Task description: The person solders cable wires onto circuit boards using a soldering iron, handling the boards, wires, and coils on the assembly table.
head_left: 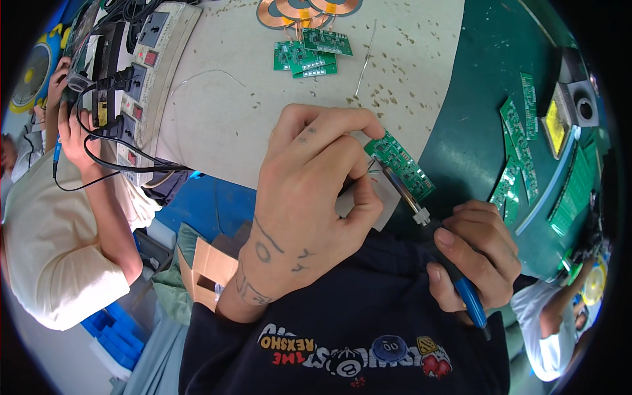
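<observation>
My left hand (309, 191) is closed in a pinch, and what its thumb and fingers hold is hidden. Its index fingertip touches the upper left corner of a green circuit board (411, 170). Short thin wires show between that board and the pinching fingers. In my right hand (484, 253) is a soldering iron (469, 296) with a blue and black handle, gripped like a pen. The iron's metal shaft slants up and left across the board, its tip at the board's left edge beside the wires.
Circuit boards (309, 58) with copper coils (296, 9) lie at the far side of a pale sheet (224, 39). A solder wire (366, 62) lies nearby. Right are green board strips (520, 145) and a stand with yellow sponge (556, 128). Power strips (141, 85) and a co-worker (72, 230) are left.
</observation>
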A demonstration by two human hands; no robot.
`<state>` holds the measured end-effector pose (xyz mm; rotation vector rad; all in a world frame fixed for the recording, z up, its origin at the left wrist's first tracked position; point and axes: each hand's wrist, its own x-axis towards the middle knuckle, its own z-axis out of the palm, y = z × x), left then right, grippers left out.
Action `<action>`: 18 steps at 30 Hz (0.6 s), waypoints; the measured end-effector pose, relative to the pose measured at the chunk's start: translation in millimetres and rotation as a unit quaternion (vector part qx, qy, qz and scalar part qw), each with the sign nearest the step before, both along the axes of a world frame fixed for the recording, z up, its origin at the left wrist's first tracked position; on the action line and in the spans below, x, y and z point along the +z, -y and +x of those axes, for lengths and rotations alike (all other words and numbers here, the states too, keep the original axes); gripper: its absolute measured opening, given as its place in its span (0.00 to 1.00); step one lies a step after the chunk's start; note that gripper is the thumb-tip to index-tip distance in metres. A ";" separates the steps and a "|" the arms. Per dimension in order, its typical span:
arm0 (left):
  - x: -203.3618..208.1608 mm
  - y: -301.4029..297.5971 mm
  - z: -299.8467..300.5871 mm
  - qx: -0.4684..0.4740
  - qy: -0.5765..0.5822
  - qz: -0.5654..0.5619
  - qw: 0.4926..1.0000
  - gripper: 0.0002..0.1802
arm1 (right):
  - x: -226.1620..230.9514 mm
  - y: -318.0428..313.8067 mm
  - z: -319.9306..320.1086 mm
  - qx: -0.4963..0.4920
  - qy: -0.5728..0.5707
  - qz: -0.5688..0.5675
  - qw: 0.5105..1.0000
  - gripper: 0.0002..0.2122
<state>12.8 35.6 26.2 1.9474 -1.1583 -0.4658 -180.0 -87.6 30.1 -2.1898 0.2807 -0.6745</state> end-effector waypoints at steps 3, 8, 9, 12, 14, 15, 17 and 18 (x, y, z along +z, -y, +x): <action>0.0 -0.1 -0.3 0.001 -0.003 0.005 1.000 0.10 | 1.0 -1.4 0.8 -0.003 0.004 -0.010 1.000 0.11; 0.0 0.8 -0.6 0.003 0.009 -0.007 1.000 0.10 | 2.6 -4.5 2.1 0.001 -0.001 -0.053 0.999 0.09; 0.1 1.2 -1.0 0.003 -0.003 -0.003 1.000 0.10 | 3.2 -5.3 2.3 0.001 -0.002 -0.049 0.999 0.09; 0.7 1.7 -2.5 0.006 0.003 0.000 1.000 0.10 | 5.8 -9.1 2.0 0.000 -0.021 -0.079 0.997 0.08; 1.1 1.6 -2.1 0.008 0.008 -0.001 1.000 0.10 | 6.9 -10.2 2.1 0.000 -0.025 -0.092 0.995 0.08; 1.3 1.5 -2.1 0.008 0.006 -0.001 1.000 0.10 | 7.3 -10.7 2.0 0.001 -0.028 -0.095 0.995 0.07; 1.6 1.3 -2.5 0.007 0.000 0.001 1.000 0.10 | 8.3 -11.7 2.2 0.001 -0.035 -0.100 0.994 0.07; 1.4 1.4 -2.5 0.004 0.007 -0.004 1.000 0.10 | 8.8 -12.0 2.3 0.000 -0.038 -0.108 0.993 0.07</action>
